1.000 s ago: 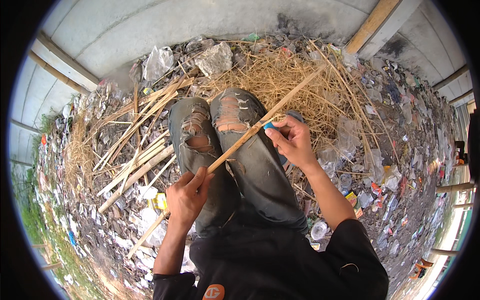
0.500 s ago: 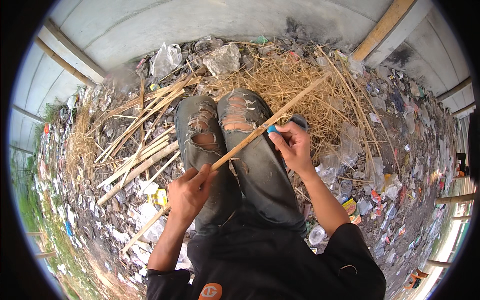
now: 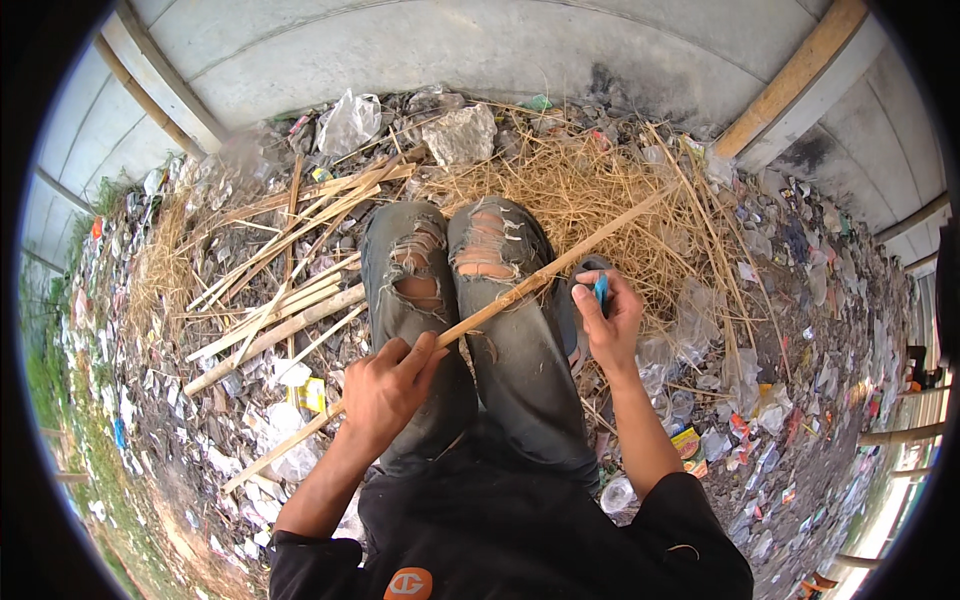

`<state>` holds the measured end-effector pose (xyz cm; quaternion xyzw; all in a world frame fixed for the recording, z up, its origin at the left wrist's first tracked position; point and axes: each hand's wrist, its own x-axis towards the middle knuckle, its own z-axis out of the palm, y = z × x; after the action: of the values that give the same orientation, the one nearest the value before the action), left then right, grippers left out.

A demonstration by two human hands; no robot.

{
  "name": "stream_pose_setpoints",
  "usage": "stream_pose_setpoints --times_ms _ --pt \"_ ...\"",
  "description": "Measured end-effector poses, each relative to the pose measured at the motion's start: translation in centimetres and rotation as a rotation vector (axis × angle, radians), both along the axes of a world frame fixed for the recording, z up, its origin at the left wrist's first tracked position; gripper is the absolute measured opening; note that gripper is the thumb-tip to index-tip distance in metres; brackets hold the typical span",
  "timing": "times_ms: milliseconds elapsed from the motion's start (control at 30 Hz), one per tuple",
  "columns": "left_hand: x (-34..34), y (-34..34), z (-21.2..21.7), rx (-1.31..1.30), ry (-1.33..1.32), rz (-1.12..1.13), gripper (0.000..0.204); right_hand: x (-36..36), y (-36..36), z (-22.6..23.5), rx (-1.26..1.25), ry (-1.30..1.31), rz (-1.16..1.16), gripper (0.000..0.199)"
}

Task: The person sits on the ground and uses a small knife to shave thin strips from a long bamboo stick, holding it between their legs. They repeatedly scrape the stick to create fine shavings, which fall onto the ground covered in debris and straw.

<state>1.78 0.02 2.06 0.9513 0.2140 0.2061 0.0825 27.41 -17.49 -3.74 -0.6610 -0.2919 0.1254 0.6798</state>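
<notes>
A long, thin bamboo strip [image 3: 545,277] slants across my thighs, its far end over the straw and its near end low on the left. My left hand [image 3: 388,390] is closed round it at the lower part. My right hand [image 3: 612,325] grips a small blue object [image 3: 600,288], mostly hidden by the fingers; its kind does not show. That hand is to the right of the strip, apart from it, beside my right leg in torn dark trousers [image 3: 520,350].
Split bamboo strips [image 3: 310,228] and a thicker bamboo pole [image 3: 270,342] lie left of my legs. Straw-like shavings [image 3: 590,200] cover the ground ahead. A pale stone [image 3: 462,136] sits before the grey wall [image 3: 450,50]. Plastic litter [image 3: 790,300] is scattered all round.
My right hand with the blue object has left the strip and moved slightly right and down. My left hand keeps its hold; the view has shifted a little.
</notes>
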Motion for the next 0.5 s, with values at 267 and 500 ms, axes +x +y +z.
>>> stream_pose_setpoints --times_ms 267,500 --pt "0.7 -0.4 -0.7 0.132 -0.076 -0.007 0.027 -0.8 2.5 3.2 -0.234 -0.197 -0.005 0.025" --pt "0.3 0.0 -1.0 0.000 -0.038 0.021 0.026 0.4 0.1 3.3 -0.066 0.110 0.559 0.016"
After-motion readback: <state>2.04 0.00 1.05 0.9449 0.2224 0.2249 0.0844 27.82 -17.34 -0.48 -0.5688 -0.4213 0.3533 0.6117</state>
